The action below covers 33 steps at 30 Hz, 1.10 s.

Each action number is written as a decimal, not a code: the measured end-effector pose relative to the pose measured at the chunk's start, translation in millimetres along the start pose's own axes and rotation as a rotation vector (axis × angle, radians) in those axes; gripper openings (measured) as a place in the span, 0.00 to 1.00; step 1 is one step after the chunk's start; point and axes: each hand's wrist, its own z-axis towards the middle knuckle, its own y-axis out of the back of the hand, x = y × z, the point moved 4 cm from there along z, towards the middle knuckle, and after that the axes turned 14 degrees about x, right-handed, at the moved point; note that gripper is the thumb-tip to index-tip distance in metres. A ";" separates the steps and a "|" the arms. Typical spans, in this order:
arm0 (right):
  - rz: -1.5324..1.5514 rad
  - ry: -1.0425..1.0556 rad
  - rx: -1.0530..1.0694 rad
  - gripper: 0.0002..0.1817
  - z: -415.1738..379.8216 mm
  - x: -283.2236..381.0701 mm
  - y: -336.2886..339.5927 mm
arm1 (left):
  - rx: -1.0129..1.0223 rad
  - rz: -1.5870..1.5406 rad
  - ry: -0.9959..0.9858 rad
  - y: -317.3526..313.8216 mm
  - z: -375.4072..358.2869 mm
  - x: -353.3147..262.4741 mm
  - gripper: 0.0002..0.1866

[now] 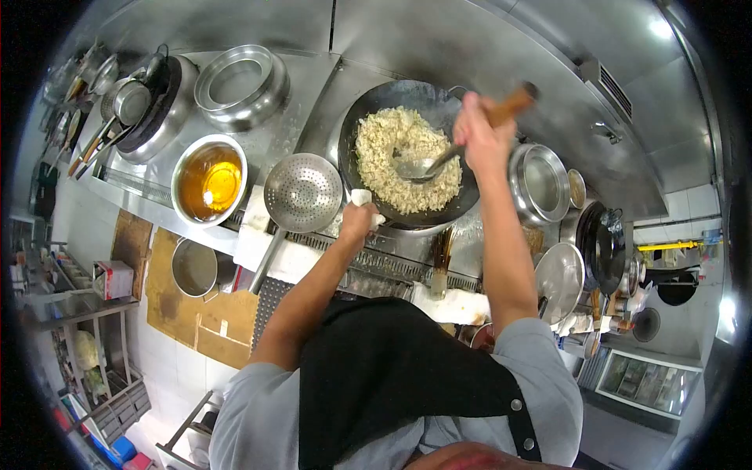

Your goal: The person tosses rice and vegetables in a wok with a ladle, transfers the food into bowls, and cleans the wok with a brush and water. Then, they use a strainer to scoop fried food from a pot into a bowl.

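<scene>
A dark wok (427, 95) sits upper centre, holding pale, crumbly food (382, 157). A wooden-handled ladle (417, 170) slants down into it.

The wok (427, 94) is matt metal, the ladle (417, 170) shiny metal with a wooden handle (512, 106), the rag (361, 197) rumpled cloth.

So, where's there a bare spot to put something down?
There's a bare steel patch between the big silver pot, the pot of yellow liquid and the round strainer. It looks crowded at the wok: the left hand holds a white cloth at its rim, and the right hand grips a ladle in the food. More pots stand to the right.
</scene>
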 end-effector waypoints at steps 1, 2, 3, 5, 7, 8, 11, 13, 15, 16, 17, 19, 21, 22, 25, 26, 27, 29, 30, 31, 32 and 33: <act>-0.002 0.000 0.010 0.20 -7.4 -3.8 -4.5 | 0.005 0.007 0.002 0.3 2.8 1.2 0.09; 0.072 0.121 0.008 0.20 -15.3 -13.2 -9.4 | -0.010 -0.002 -0.010 0.8 5.9 4.4 0.09; 0.149 0.242 0.000 0.20 -23.3 -28.7 -13.8 | -0.015 -0.008 -0.014 -1.7 2.4 2.1 0.09; 0.118 0.159 0.020 0.19 -13.5 -59.9 -22.6 | -0.048 -0.026 0.019 -4.8 -5.6 -9.3 0.09; -0.067 0.048 0.032 0.20 -3.0 -23.3 -21.2 | -0.033 -0.007 0.016 -3.4 -6.6 -10.1 0.10; -0.009 0.090 0.016 0.22 -5.6 -7.4 -15.3 | -0.013 0.004 0.020 -3.0 -6.3 -9.4 0.10; 0.311 0.326 0.054 0.18 -10.5 -27.5 -15.1 | 0.000 0.034 0.045 -2.8 -6.1 -11.5 0.09; 0.219 0.236 0.042 0.17 1.3 -26.8 -18.8 | -0.026 0.003 0.020 -3.0 -6.0 -5.5 0.09; 0.025 0.042 0.020 0.16 19.6 -26.7 -16.9 | -0.043 -0.030 -0.004 -1.6 -1.6 -3.6 0.09; -0.021 0.145 0.008 0.15 24.5 -7.8 -4.6 | -0.021 -0.021 -0.007 -0.5 -0.7 -2.9 0.09; 0.050 0.215 -0.045 0.15 25.4 7.2 7.9 | -0.001 -0.018 -0.017 -0.6 1.8 -3.4 0.09; 0.339 0.386 -0.074 0.16 30.8 -8.9 30.2 | -0.034 -0.004 -0.038 -3.1 -2.5 -8.4 0.09; 0.194 0.181 -0.253 0.19 38.5 -81.4 22.6 | -0.061 0.041 -0.003 -5.2 -10.4 -15.3 0.08; 0.147 0.132 -0.159 0.20 37.4 -65.1 11.2 | -0.074 -0.010 -0.004 -6.0 -6.3 -11.4 0.09; -0.147 0.129 0.034 0.22 -43.3 -14.3 -25.6 | -0.041 0.034 -0.020 -0.8 2.4 -1.6 0.09; -0.267 0.204 0.051 0.23 -76.5 -5.6 -35.5 | -0.052 0.068 -0.019 -2.1 1.4 -3.5 0.10; -0.298 0.273 -0.028 0.22 -96.1 -8.5 -51.7 | -0.042 0.067 -0.021 -3.9 3.6 -6.6 0.10; -0.416 0.184 0.055 0.20 -93.3 -77.7 -21.6 | -0.003 0.057 0.006 -2.8 -0.6 -7.0 0.07; -0.418 0.194 0.036 0.20 -87.0 -81.1 -8.9 | 0.010 0.073 -0.001 -1.1 -0.5 -9.8 0.07; -0.445 0.107 0.013 0.15 -81.2 -82.8 3.0 | 0.032 0.059 0.001 0.7 1.4 -8.9 0.08; -0.473 0.017 -0.011 0.11 -81.2 -84.2 14.3 | 0.058 0.044 0.006 1.3 4.0 -7.6 0.09; -0.481 0.014 -0.029 0.11 -94.3 -74.5 19.4 | 0.086 0.024 0.020 1.7 6.0 -1.7 0.10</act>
